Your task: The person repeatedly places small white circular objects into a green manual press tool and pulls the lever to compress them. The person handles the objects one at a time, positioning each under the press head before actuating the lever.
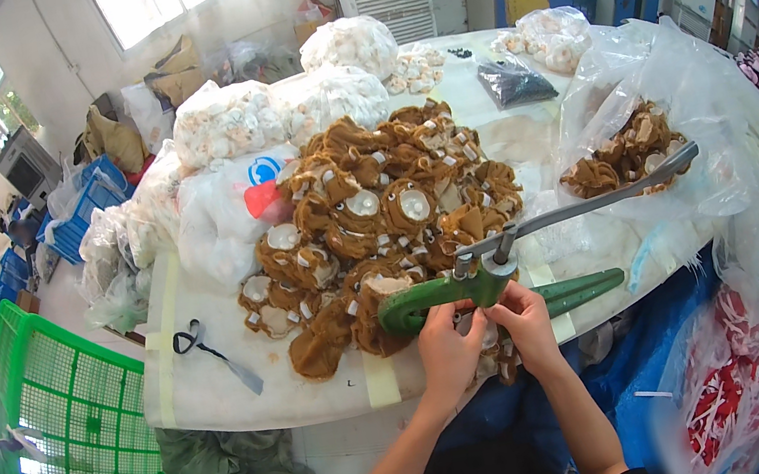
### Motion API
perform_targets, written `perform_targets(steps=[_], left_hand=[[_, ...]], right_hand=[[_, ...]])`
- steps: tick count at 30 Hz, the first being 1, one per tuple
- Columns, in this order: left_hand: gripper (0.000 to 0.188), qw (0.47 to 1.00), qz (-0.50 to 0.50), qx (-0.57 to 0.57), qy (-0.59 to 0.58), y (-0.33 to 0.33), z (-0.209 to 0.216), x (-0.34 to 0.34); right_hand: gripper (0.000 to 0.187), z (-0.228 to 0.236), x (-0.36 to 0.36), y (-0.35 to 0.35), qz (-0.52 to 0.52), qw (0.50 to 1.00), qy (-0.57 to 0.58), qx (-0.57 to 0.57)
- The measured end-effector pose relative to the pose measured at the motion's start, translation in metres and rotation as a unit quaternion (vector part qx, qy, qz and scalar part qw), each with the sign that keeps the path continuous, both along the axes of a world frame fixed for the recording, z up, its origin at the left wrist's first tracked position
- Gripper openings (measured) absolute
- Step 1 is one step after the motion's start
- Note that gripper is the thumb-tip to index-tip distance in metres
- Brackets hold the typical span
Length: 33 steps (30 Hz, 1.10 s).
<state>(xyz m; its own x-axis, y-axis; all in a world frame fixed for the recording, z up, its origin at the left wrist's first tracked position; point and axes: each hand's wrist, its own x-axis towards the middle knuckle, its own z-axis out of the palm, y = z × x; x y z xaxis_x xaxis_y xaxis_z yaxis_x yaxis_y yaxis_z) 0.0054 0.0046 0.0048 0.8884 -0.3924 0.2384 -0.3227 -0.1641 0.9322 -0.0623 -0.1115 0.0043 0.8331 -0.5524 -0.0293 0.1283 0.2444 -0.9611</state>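
Both my hands are at a green hand press (490, 287) with a long grey lever (586, 200), near the table's front edge. My left hand (451, 351) and my right hand (526, 325) meet below the press head, fingers closed in a pinch. Between them hangs a brown plush piece (505, 362), partly hidden by the fingers; a small part pinched with it is too small to make out. Left of and behind the press lies a large heap of brown plush pieces (361, 189) with white tags and pale round discs.
Stuffed clear bags (222, 122) line the table's back left. A bag of dark bits (515, 83) lies at the back. An open plastic bag with brown pieces (623, 148) sits right. Scissors (206, 349) lie front left, beside a green basket (87, 420) on the floor.
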Motion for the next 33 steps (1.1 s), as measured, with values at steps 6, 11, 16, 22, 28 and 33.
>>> perform_targets(steps=[6,11,16,22,28,33], left_hand=[[0.024,1.000,-0.005,-0.006,-0.002,0.001,-0.010,0.002],[0.024,0.999,-0.015,-0.045,-0.006,0.001,-0.016,0.002],[0.020,0.997,0.000,-0.059,-0.050,-0.002,-0.015,-0.003],[0.017,0.995,0.004,-0.078,-0.054,-0.004,-0.016,-0.005],[0.017,0.996,0.015,-0.049,-0.068,-0.002,-0.013,-0.005],[0.017,0.995,0.035,-0.034,-0.084,-0.005,-0.013,-0.005]], right_hand=[[0.007,0.001,0.000,-0.001,-0.005,0.999,0.032,-0.037],[0.005,-0.002,-0.002,0.000,-0.013,0.999,0.014,-0.051],[0.008,-0.010,-0.004,-0.003,-0.029,0.994,0.004,-0.107],[0.010,-0.011,-0.009,0.004,-0.077,0.980,0.034,-0.179],[0.012,0.000,-0.010,0.016,-0.103,0.946,-0.009,-0.306],[0.014,0.007,-0.015,0.020,-0.108,0.942,-0.009,-0.317]])
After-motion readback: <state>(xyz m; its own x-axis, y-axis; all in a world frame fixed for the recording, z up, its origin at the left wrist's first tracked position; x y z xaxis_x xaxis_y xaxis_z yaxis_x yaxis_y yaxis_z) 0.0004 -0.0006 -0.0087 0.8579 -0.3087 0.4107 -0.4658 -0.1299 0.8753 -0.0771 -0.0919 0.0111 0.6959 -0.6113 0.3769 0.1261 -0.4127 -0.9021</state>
